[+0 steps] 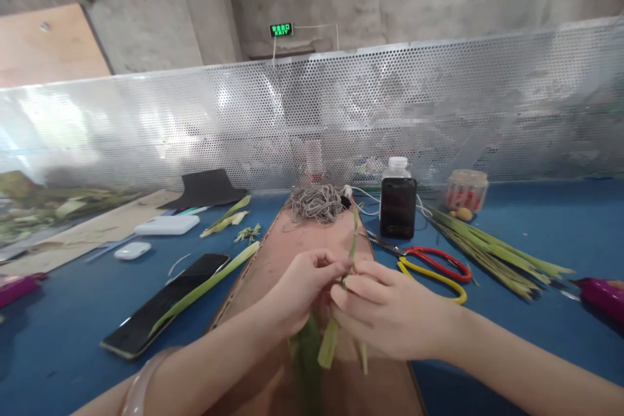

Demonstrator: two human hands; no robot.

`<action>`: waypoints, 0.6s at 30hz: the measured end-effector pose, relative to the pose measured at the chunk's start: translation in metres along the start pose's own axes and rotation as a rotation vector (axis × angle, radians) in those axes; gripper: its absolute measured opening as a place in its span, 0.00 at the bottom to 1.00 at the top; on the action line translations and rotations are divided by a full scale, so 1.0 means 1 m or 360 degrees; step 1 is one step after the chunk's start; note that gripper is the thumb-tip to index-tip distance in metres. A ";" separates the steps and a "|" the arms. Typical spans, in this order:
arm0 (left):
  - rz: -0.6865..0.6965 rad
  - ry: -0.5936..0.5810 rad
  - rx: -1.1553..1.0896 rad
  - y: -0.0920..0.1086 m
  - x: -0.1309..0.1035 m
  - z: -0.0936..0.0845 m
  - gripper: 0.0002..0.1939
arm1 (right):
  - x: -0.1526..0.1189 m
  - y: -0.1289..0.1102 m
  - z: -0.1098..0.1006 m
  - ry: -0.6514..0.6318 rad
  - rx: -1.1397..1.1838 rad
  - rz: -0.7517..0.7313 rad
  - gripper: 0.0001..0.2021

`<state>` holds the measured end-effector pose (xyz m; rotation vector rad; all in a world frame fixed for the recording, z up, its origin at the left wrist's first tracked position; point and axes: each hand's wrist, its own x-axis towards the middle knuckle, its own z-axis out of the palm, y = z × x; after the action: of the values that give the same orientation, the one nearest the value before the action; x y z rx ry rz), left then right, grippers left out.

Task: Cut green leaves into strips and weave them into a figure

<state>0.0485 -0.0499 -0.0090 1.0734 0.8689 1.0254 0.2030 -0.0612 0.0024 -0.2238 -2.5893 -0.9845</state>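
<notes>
Both hands meet over a brown cardboard strip (263, 279), pinching green leaf strips (329, 344) between their fingertips. My left hand (307, 286) grips from the left with thumb and forefinger closed. My right hand (385, 305) closes on the same strips from the right, its fingers curled over them. One thin leaf end (354, 234) points up above the fingers, while wider ends hang below. The exact spot where the strips cross is hidden by the fingers. Just right of my right hand lie scissors (439, 263) with one red and one yellow handle.
Grey cord (319, 203) is heaped at the cardboard's far end. A phone (398, 208) stands against a bottle (398, 166); another phone (166, 305) lies left under a leaf strip (209, 283). Long leaves (492, 247) and a jar (467, 190) are at right. A perforated metal panel (312, 110) stands behind.
</notes>
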 end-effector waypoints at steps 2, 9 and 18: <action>-0.0054 -0.0105 -0.0079 0.002 -0.001 0.000 0.14 | -0.001 -0.001 -0.001 0.0046 0.0065 0.0092 0.13; -0.0197 -0.0403 -0.0275 0.001 0.004 -0.007 0.09 | -0.009 0.005 0.010 0.0077 0.0362 0.0443 0.10; -0.0229 -0.0540 -0.0328 -0.006 0.004 -0.005 0.08 | -0.007 0.005 0.007 0.0220 0.0190 0.0454 0.11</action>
<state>0.0467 -0.0459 -0.0168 0.9595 0.5443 0.7659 0.2092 -0.0533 -0.0020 -0.4614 -2.3962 -0.7156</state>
